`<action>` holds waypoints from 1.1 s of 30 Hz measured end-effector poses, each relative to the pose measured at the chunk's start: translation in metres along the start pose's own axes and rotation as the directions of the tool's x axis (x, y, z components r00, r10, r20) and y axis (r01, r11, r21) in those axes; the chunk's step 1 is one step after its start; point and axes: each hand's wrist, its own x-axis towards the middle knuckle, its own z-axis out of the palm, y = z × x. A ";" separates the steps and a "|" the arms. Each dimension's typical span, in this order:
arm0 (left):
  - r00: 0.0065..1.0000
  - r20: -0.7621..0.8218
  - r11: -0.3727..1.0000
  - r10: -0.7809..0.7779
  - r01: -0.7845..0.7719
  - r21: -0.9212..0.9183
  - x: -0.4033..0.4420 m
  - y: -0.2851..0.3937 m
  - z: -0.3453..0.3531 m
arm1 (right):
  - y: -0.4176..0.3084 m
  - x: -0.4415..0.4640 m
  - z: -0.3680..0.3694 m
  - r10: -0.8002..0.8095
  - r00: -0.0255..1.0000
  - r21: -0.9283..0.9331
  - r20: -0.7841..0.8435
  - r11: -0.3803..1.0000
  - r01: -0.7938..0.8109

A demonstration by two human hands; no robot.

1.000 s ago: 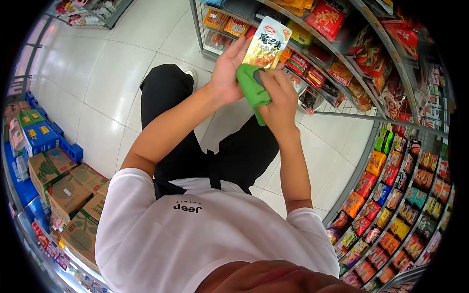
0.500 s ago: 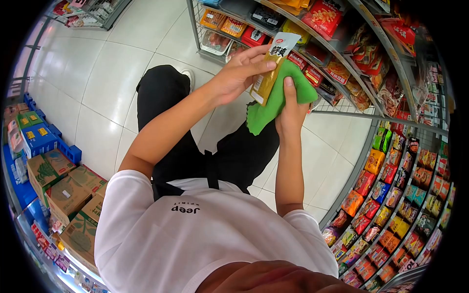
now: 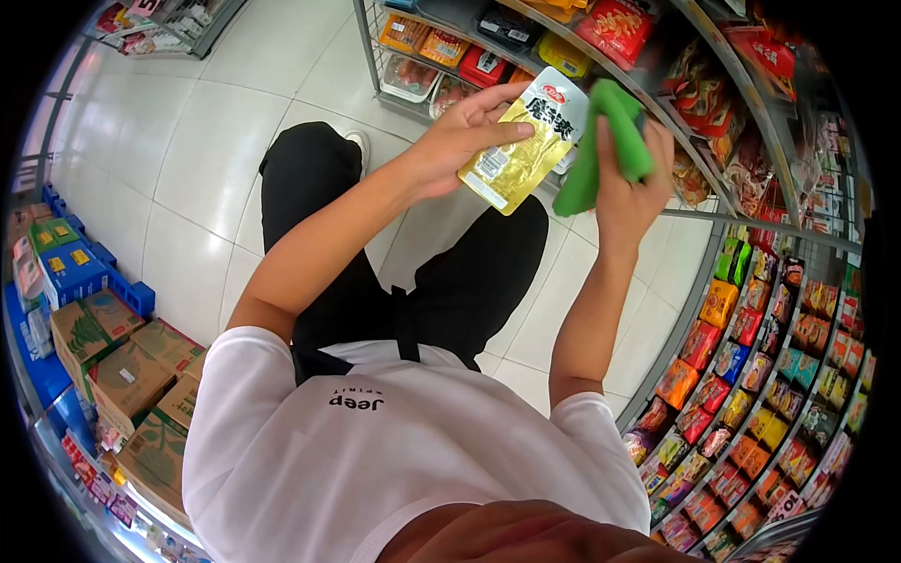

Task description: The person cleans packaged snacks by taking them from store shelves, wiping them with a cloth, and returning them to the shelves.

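Note:
A flat packet (image 3: 522, 148), gold with a silver top and dark lettering, is tilted in front of the shelf. My left hand (image 3: 460, 141) grips its left edge, with the thumb lying across its face. To the right of the packet, my right hand (image 3: 635, 183) holds a bunched green cloth (image 3: 605, 141), which is slightly blurred. The cloth's edge is close beside the packet's upper right side; whether they touch I cannot tell.
A wire-sided shelf (image 3: 601, 70) of packaged food rises just beyond my hands. Rows of colourful packets (image 3: 751, 375) fill a rack at the right. Cardboard boxes (image 3: 131, 375) and a blue crate (image 3: 136, 296) stand at the left, on or beside the tiled floor (image 3: 188, 216).
The packet has turned from its front to its gold back. My right hand and the cloth have moved right, away from the packet's face.

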 end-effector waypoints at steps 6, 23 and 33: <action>0.999 0.001 0.958 -0.034 0.033 -0.285 -0.006 0.002 0.003 | -0.002 -0.006 0.027 0.013 0.993 -0.023 0.119 1.000 -0.010; 0.984 0.133 0.804 -0.119 0.174 -0.569 -0.001 -0.013 -0.013 | 0.024 -0.006 0.057 -0.203 0.978 -0.183 0.054 0.961 0.209; 0.987 0.056 0.787 -0.152 0.155 -0.597 -0.004 -0.007 -0.011 | 0.041 -0.001 0.063 -0.085 0.996 -0.172 0.003 0.981 0.085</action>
